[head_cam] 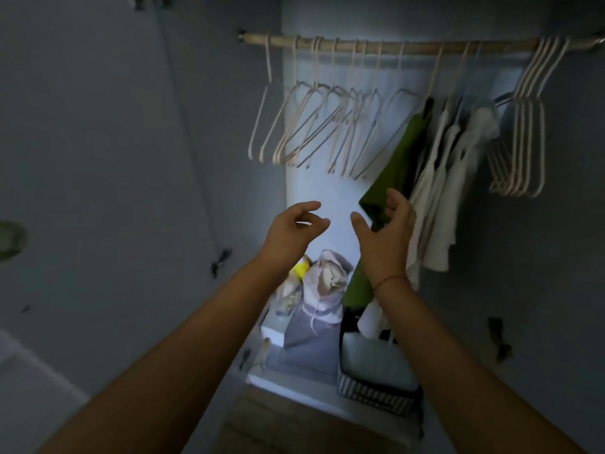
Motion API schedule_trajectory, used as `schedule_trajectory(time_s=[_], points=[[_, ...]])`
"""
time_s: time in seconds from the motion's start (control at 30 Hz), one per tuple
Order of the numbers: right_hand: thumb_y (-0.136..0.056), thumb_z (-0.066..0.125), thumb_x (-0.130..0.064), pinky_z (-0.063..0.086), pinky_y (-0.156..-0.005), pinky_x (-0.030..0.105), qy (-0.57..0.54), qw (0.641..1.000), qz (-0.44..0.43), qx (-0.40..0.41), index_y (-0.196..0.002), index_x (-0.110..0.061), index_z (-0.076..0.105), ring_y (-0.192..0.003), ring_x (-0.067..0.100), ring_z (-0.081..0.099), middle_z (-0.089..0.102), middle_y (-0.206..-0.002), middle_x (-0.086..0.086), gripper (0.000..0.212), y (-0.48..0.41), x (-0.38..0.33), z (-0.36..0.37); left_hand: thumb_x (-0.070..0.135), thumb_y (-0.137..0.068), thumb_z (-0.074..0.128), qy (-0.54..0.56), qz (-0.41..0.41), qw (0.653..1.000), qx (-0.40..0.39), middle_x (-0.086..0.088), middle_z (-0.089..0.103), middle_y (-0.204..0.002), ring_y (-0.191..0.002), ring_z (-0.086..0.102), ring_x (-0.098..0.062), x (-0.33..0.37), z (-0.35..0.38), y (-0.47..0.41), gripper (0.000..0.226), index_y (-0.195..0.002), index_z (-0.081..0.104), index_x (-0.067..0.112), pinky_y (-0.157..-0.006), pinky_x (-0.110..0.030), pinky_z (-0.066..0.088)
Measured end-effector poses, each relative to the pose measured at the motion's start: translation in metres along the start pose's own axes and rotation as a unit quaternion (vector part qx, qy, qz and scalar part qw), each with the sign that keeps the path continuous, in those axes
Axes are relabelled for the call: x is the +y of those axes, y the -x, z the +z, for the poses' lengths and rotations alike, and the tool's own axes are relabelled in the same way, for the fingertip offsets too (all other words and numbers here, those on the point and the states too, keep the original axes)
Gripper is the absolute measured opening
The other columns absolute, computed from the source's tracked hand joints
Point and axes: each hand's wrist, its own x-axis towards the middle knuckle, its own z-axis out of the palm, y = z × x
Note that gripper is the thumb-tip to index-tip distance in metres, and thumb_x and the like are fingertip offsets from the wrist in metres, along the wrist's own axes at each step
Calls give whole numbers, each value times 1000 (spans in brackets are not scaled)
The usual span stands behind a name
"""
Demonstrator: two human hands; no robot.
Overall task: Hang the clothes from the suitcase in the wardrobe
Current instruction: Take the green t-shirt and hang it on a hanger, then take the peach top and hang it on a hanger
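Note:
A wooden rail [409,46] crosses the top of the open wardrobe. Several bare pale hangers [324,126] hang on its left half and another bunch of hangers [523,139] at the far right. A green garment [397,165] hangs right of the middle, with white garments [455,178] beside it. My left hand [291,231] is raised in front of the wardrobe, fingers apart, holding nothing. My right hand [386,237] is open too, its fingertips against the green garment's lower edge. The suitcase is out of view.
On the wardrobe floor lie a pale drawstring bag [324,283], a grey bag [311,335], a white box [271,334] and a striped basket [373,391]. The open wardrobe doors [98,158] flank the opening on both sides. The scene is dim.

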Motion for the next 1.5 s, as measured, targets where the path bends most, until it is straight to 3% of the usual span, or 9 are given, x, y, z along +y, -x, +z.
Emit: schedule_trajectory(time_s=[0.13,0.27,0.43,0.7,1.0,1.13,1.23,1.37,1.5], points=[[-76,76,-20,38,-94,18,-8,986,13,-164,-139,-19,35,-117,11,42,39,-135,2,76,106,-7,21,16,-86,69,-32,-39,997,56,-3,60,-106,-84,59,-5,-40,-67,104,42,-126,57,13,-66,-2,44],[-75,77,-17,35,-107,34,-30,953,21,-302,-142,-13,31,-128,19,39,37,-142,7,82,224,-17,44,22,-84,70,-56,-99,988,103,1,60,-112,-104,59,-15,-85,-139,222,49,-130,54,17,-88,-23,48],[-74,78,-17,32,-107,29,-49,896,38,-440,-143,-16,29,-130,19,37,36,-143,9,85,355,-19,66,21,-78,76,-75,-190,961,187,0,61,-114,-109,60,-19,-145,-212,365,58,-131,54,15,-97,-37,49],[-73,79,-20,31,-105,28,-11,785,60,-617,-144,-16,28,-129,10,35,36,-146,5,87,498,18,90,12,-79,74,-52,-328,873,356,-10,57,-129,-118,53,-20,-230,-263,547,62,-135,48,9,-95,-24,38],[-72,80,-24,36,-106,31,54,641,59,-763,-139,-18,38,-126,12,42,43,-139,3,80,644,151,119,26,-80,74,-13,-481,723,496,-5,61,-122,-111,58,-20,-387,-217,680,56,-131,54,13,-88,-31,45],[-72,80,-24,34,-105,24,80,582,32,-809,-139,-17,38,-126,10,40,43,-134,-6,79,710,221,136,19,-83,72,-3,-513,690,511,0,61,-96,-91,58,-17,-472,-180,722,26,-107,62,18,-83,-32,43],[-72,80,-23,35,-89,8,98,556,10,-825,-137,-16,40,-122,8,41,44,-131,-7,77,761,280,151,23,-81,74,23,-538,659,525,-8,62,-121,-112,58,-23,-547,-154,747,52,-127,56,8,-92,-34,45],[-69,81,-30,40,-104,34,122,524,-40,-842,-138,-15,41,-130,18,40,43,-141,3,82,829,362,172,24,-81,73,43,-544,644,536,-9,61,-124,-115,57,-25,-644,-125,771,56,-131,54,7,-86,-28,43],[-70,81,-26,30,-97,19,118,493,-100,-856,-136,-15,44,-126,14,42,48,-137,2,76,887,417,190,28,-81,73,66,-537,637,549,-8,58,-127,-113,56,-22,-726,-98,788,61,-134,50,8,-81,-26,40]])
